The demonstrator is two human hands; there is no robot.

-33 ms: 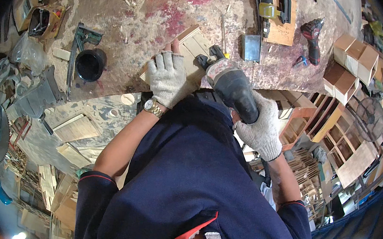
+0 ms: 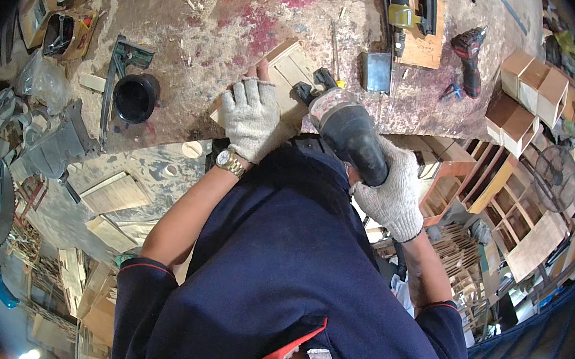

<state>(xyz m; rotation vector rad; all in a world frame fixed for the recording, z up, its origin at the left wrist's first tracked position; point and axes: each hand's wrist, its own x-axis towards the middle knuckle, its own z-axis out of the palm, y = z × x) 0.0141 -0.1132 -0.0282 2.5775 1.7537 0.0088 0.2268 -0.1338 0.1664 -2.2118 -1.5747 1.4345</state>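
Note:
My gloved left hand [image 2: 250, 105] rests on a pale wooden panel [image 2: 288, 74] at the edge of the scuffed workbench [image 2: 208, 3], its bare fingertips curled over the board. My gloved right hand [image 2: 394, 194] is closed around a bulky black power tool [image 2: 351, 141], whose front end with black knobs sits on the panel's right side. Part of the panel is hidden under my left hand and the tool.
A dark round container [image 2: 135, 97] and green metal tool [image 2: 129, 54] lie left. A thin rod [image 2: 334, 51], metal box [image 2: 376, 72], yellow-black tool [image 2: 403, 16], red-black drill [image 2: 469, 62] and wooden boxes [image 2: 520, 99] lie ahead and right. Wood pieces [image 2: 114, 193] lie below the bench.

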